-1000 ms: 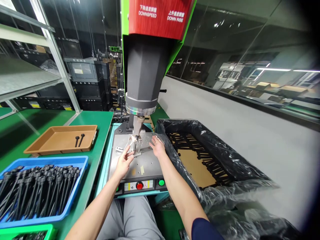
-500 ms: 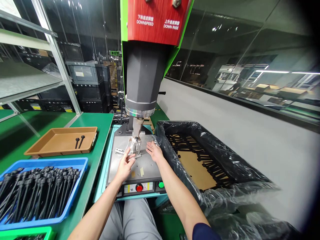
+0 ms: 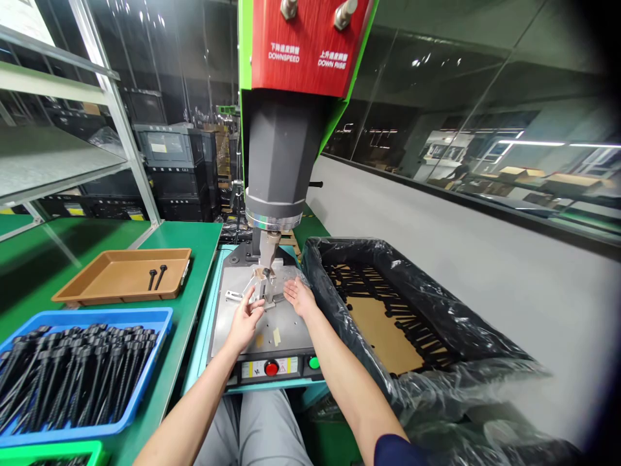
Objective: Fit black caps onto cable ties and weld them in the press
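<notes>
At center frame, left hand and right hand, loose-fingered and apart, flank a metal fixture with a dark piece under the machine tip, seemingly mid-positioning, the next move likely needing clear fingers.

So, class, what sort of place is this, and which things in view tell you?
Probably a factory workshop: a tall grey-and-green machine with a red panel marked DOWNSPEED, a blue plastic tray packed with slim black parts, and stacked black plastic crates in the background.
</notes>
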Tool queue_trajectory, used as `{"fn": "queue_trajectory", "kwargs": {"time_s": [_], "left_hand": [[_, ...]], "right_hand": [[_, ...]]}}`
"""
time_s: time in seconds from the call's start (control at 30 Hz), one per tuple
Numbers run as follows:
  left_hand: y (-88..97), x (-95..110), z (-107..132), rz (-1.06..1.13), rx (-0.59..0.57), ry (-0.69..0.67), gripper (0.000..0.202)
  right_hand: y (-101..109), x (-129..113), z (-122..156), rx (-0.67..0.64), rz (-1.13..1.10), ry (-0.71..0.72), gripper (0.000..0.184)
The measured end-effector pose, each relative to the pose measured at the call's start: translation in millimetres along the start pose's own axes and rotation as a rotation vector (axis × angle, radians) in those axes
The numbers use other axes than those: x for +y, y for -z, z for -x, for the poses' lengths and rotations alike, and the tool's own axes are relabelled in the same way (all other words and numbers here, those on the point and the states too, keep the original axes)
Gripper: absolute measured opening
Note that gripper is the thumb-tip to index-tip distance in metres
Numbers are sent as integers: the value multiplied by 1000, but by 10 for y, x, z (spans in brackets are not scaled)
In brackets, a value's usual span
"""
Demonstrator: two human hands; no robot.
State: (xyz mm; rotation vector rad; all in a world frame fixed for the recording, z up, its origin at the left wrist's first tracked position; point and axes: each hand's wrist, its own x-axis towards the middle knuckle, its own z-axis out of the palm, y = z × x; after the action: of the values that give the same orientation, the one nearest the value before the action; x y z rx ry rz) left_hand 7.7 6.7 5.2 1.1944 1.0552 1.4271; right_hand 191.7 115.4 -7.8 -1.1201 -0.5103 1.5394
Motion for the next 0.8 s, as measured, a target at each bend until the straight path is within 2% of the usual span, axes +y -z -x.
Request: {"fn": "queue_trajectory", "kwargs": {"time_s": [0.27,0.53,0.7,0.8], "left_hand": [[-3,-17,47,20,-20,-4,67],[-2,-26,131,60,-56,9,70],[52,-26,329,41,-69,83,70],[222,-90,533,-46,10,123,60]], "right_hand": [[3,69,52,-9,-16,-29,33],[2,121,200,-72,-78,-55,36],[56,220,385,-115,-149,-76,42],[240,411,612,-134,-149,-67,42]]}}
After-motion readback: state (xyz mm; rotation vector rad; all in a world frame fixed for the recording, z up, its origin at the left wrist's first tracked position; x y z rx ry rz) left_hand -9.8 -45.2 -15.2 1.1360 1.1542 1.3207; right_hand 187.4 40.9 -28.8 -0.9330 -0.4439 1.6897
